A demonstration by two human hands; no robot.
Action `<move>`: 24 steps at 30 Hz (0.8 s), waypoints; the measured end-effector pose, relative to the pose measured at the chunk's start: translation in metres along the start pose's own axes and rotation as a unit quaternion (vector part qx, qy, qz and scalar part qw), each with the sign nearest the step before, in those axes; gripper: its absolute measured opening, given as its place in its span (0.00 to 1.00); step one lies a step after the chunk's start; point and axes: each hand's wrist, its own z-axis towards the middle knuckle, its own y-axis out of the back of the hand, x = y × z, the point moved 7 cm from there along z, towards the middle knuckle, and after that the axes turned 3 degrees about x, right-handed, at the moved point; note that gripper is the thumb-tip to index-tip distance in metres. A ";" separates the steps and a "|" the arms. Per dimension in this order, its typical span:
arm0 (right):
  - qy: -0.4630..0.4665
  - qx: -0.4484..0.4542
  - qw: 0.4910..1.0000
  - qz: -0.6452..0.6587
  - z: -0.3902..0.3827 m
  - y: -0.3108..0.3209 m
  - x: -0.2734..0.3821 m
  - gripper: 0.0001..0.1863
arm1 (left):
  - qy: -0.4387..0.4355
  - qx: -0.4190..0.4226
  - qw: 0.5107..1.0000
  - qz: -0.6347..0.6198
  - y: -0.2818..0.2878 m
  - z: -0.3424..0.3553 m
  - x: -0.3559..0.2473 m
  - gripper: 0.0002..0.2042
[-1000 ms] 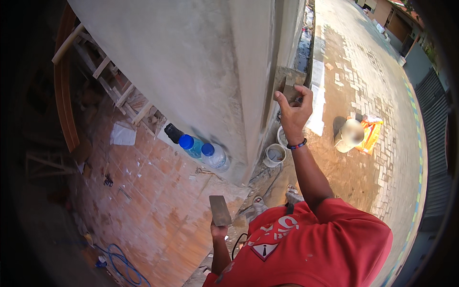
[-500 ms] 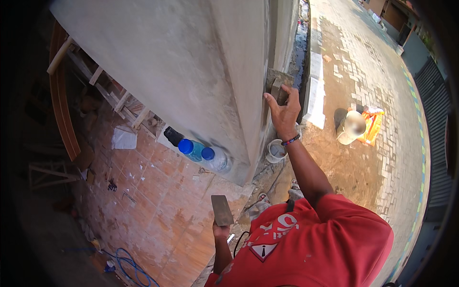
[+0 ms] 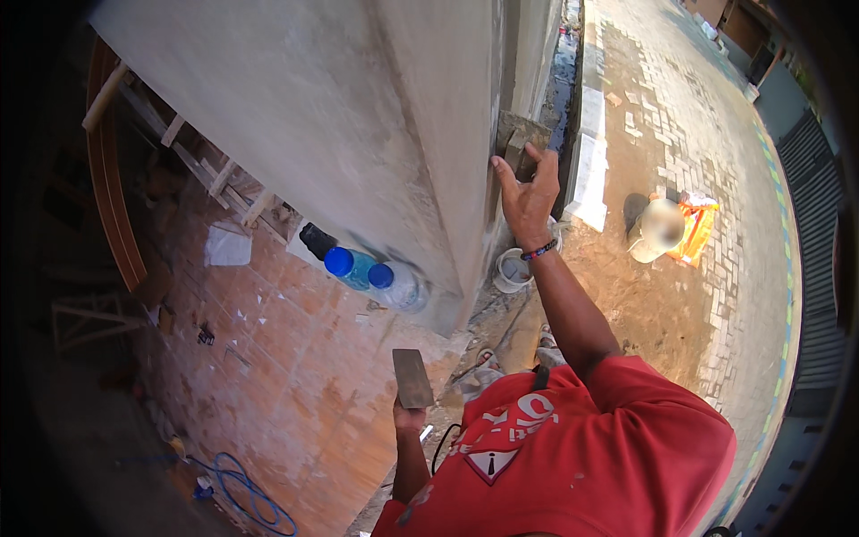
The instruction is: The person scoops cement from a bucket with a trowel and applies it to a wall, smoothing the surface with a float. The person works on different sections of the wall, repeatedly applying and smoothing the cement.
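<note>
My right hand (image 3: 533, 190) reaches up along the wall with its thumb and fingers around the block handle of a plastering float (image 3: 527, 134). The float's flat face lies toward the narrow edge of the grey plastered wall (image 3: 313, 107); exact contact is hard to see. Lower down and to the left, my left hand (image 3: 410, 417) grips the near end of a flat, rectangular grey-brown board (image 3: 412, 378). That board is held away from the wall, above the tiled floor. Most of the left hand's fingers are hidden beneath it.
Two blue-capped bottles (image 3: 396, 285) stand at the wall's foot beside a black item (image 3: 317, 240). A white bucket (image 3: 513, 271) sits below my right forearm. Farther right are another bucket (image 3: 651, 240) and an orange sack (image 3: 695, 231). A blue hose (image 3: 240, 490) coils on the tiles.
My right hand and the float have shifted slightly upward in the picture. The board in my left hand also sits a little higher; the whole view has moved slightly.
</note>
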 end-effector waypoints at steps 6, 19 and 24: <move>-0.104 0.087 0.990 0.038 -0.079 0.015 -0.063 0.21 | -0.006 -0.004 1.000 -0.008 0.003 -0.005 0.008 0.15; -0.094 0.149 0.932 0.316 -0.004 0.007 -0.063 0.17 | -0.020 -0.057 0.998 0.005 0.012 -0.030 0.008 0.15; 0.032 0.168 0.935 0.309 0.006 -0.009 -0.058 0.17 | -0.018 -0.102 0.994 0.023 0.010 -0.044 0.004 0.16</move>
